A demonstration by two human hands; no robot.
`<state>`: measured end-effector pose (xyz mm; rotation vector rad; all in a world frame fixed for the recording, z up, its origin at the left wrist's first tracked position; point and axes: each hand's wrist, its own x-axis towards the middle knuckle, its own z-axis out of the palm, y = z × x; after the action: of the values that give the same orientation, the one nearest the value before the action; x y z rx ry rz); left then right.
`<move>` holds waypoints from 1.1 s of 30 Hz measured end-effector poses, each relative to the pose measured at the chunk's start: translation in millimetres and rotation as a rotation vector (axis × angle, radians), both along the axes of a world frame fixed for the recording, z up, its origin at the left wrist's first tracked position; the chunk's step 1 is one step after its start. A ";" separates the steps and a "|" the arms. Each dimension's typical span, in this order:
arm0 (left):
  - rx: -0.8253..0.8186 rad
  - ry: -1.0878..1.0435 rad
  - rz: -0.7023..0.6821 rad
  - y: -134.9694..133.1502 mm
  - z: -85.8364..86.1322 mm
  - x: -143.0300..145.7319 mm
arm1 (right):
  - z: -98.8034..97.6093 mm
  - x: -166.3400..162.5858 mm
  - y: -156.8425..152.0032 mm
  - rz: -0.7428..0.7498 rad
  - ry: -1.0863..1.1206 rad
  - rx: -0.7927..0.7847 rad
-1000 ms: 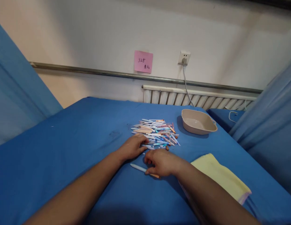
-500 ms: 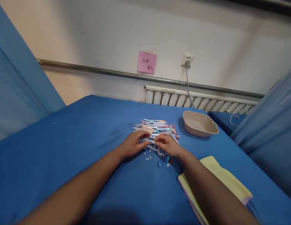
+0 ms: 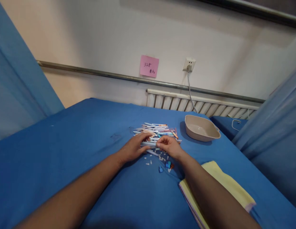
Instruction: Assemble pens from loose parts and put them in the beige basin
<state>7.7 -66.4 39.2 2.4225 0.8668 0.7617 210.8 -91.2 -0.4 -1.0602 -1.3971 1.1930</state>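
Observation:
A heap of thin pastel pens (image 3: 157,130) lies on the blue-covered table (image 3: 86,146). My left hand (image 3: 133,147) and my right hand (image 3: 169,147) meet at the heap's near edge. Both pinch one pale pen (image 3: 149,143) that lies crosswise between them, the left at its left end, the right at its right end. Small white bits and blue and red caps (image 3: 165,164) are scattered on the cloth just in front of my hands.
A beige shallow tub (image 3: 201,128) stands to the right of the pens. A folded yellow cloth (image 3: 221,187) lies under my right forearm. Blue curtains hang on both sides. Behind are a wall with a pink note (image 3: 149,66), a socket and a radiator.
My right hand left the pen lying near the front and moved up to the heap. Both hands now grip one pen there. Caps and small bits show where the hand was.

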 end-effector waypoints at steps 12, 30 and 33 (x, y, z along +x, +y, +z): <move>0.004 -0.015 -0.018 -0.2 1.9 -2.4 | 0.0 2.6 1.3 -0.015 -0.022 0.037; 0.132 0.147 0.425 17.8 17.1 -24.3 | -3.9 39.9 10.9 -0.078 -0.364 0.011; 0.132 0.146 0.411 14.4 22.1 -24.8 | -4.0 41.0 9.1 -0.111 -0.516 0.056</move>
<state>-17.1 -52.0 61.3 2.4669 1.4434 0.8131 251.8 -82.1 -4.3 -1.4514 -1.7208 0.8235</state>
